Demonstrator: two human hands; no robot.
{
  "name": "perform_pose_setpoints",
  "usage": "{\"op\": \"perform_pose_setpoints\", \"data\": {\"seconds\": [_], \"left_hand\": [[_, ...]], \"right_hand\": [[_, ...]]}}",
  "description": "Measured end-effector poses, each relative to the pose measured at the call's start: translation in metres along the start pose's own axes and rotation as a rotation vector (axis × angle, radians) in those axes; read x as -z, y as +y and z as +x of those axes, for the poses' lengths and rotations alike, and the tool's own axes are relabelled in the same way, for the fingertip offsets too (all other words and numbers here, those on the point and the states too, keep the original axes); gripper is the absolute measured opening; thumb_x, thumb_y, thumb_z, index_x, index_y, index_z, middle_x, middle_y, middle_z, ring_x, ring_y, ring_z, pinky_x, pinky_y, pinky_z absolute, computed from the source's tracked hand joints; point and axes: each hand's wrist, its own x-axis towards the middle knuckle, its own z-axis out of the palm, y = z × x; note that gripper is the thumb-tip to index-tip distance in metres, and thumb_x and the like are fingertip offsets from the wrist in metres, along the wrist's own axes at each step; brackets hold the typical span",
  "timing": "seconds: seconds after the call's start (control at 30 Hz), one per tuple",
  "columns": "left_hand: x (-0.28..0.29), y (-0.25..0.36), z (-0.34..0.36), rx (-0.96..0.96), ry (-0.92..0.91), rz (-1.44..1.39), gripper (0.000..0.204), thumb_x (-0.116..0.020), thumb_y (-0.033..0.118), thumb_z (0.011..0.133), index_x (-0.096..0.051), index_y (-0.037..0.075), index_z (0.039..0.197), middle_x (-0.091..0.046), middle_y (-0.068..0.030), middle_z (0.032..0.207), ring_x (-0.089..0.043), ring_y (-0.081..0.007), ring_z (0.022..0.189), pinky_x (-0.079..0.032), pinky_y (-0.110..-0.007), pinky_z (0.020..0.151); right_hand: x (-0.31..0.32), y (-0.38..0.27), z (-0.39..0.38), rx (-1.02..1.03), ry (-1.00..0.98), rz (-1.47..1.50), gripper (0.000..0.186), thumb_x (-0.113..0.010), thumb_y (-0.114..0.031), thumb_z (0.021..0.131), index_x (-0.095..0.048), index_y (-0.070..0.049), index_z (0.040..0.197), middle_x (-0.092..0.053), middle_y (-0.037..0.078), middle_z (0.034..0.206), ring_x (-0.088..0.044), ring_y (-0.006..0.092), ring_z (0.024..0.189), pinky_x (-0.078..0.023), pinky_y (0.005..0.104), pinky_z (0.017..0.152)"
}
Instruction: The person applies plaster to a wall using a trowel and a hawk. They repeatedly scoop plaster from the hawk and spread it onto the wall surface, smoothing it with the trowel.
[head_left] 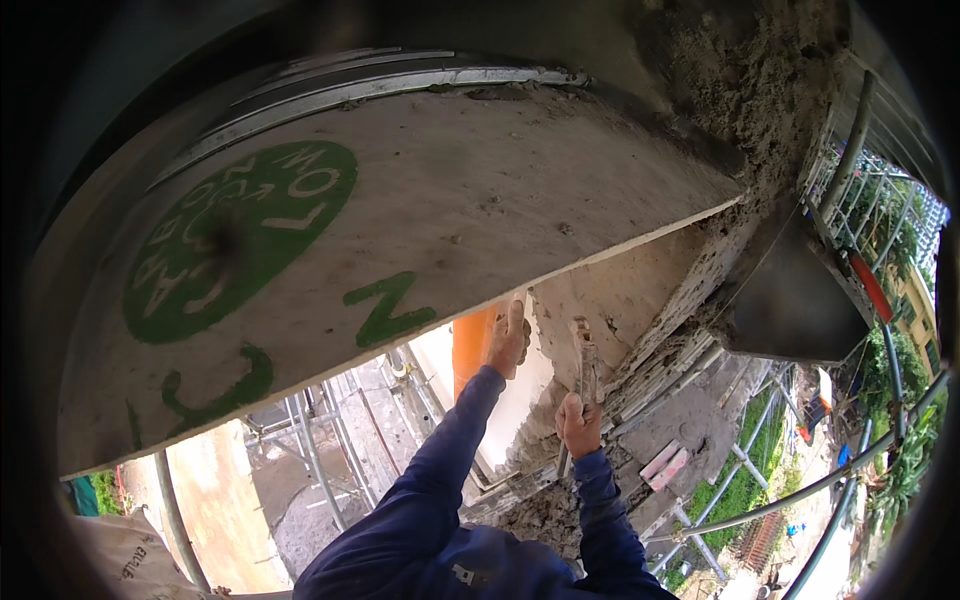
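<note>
A large mortar-smeared board [470, 190] with green painted lettering fills the upper middle of the view. Just under its lower edge is my left hand [508, 338], thumb up and fingers bent. Whether it grips that edge or something behind it is hidden. Beside it stands an orange, pipe-like upright [470, 350]. My right hand [579, 424], lower and further right, is closed around a narrow, mortar-crusted hand tool [587, 365] pointing upward. The tool's exact kind is unclear. Behind both hands lies a partly mortar-coated wall surface [620, 290].
Metal scaffold tubes [318, 450] stand below at the left, and more poles [885, 370] curve along the right. A dark flat panel [795, 295] juts out at right. Rough mortar [750, 90] covers the upper right. Ground with greenery [745, 450] lies far below.
</note>
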Motion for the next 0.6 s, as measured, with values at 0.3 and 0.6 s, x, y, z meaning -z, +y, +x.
{"op": "perform_pose_setpoints", "data": {"seconds": [0.3,0.6], "left_hand": [[0.003,0.011,0.018,-0.688,0.283,0.810,0.047,-0.049,0.040,0.098,-0.059,-0.006,0.102,-0.061,-0.0174,0.069,-0.062,-0.0297,0.069,-0.048,-0.043,0.064],[0.017,-0.010,0.084,-0.992,0.316,0.777,0.046,-0.048,0.042,0.100,-0.060,-0.001,0.086,-0.055,-0.0085,0.060,-0.053,-0.0220,0.052,-0.042,-0.038,0.051]], "right_hand": [[-0.006,-0.014,-0.007,0.043,0.018,-0.133,0.041,-0.061,-0.037,0.095,-0.058,0.002,0.106,-0.056,-0.002,0.076,-0.045,0.0068,0.066,-0.040,0.0280,0.056],[-0.031,-0.090,0.028,0.243,0.038,-0.349,0.040,-0.063,-0.039,0.094,-0.056,0.000,0.096,-0.055,0.006,0.066,-0.049,0.0114,0.058,-0.043,0.0312,0.054]]}}
